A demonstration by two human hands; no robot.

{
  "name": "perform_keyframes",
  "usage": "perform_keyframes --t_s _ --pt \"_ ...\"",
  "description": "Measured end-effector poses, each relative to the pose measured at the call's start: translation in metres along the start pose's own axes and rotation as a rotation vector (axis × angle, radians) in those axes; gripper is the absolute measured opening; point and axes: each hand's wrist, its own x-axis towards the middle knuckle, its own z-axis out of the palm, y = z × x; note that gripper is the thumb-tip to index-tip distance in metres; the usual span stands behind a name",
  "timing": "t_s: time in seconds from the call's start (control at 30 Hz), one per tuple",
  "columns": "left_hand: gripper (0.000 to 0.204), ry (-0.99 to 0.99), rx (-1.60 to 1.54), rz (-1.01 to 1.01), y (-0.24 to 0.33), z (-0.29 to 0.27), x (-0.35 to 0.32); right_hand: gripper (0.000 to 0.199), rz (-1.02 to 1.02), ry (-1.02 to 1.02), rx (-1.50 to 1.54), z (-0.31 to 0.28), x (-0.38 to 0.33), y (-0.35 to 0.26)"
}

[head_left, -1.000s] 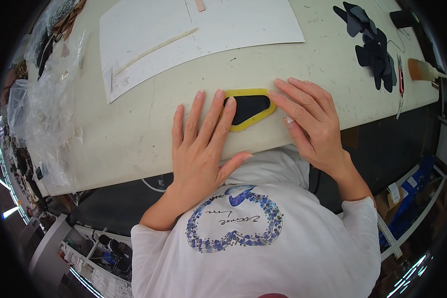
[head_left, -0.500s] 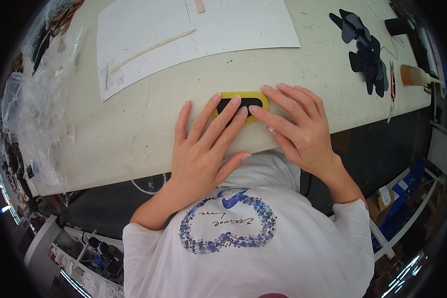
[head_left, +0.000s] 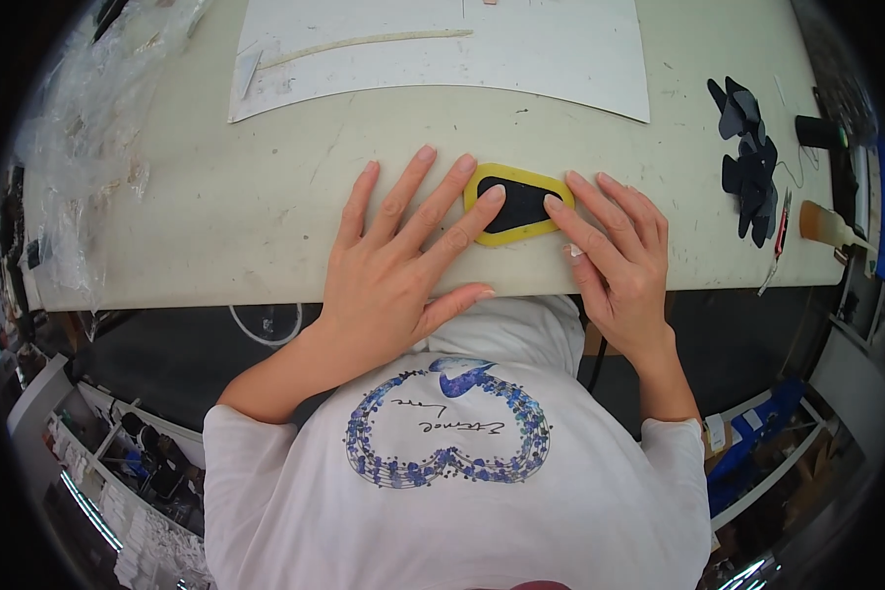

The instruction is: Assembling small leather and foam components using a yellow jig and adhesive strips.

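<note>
Both hands have slid together over the yellow-rimmed black piece (head_left: 517, 204) near the desk's (head_left: 226, 216) front edge. Left hand (head_left: 400, 258) and right hand (head_left: 615, 261) press it, fingers spread flat, gripping nothing.

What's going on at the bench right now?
A person presses both hands flat on a cream worktable. The left hand and the right hand have fingertips on a small yellow-rimmed black piece near the table's front edge. A large white sheet lies behind it, and dark cut pieces sit to the right.
</note>
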Motion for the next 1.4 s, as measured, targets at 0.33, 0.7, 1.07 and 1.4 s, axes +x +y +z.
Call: perform_keyframes --t_s 0.33,0.7,1.07,1.4 --pt "0.052 0.100 -0.042 0.059 -0.008 0.007 -0.012 0.059 -0.046 -0.166 0.030 -0.004 0.011 -0.021" --pt "0.041 0.164 -0.042 0.003 -0.002 0.009 -0.005 0.060 -0.002 -0.130 0.021 0.002 0.014 -0.019" --pt "0.041 0.189 -0.048 -0.013 0.001 0.011 0.001 0.054 -0.016 -0.070 0.074 0.011 0.019 -0.015" --pt "0.043 0.147 0.057 -0.036 0.009 0.012 0.007 0.054 0.011 -0.043 0.106 0.003 0.012 -0.014"
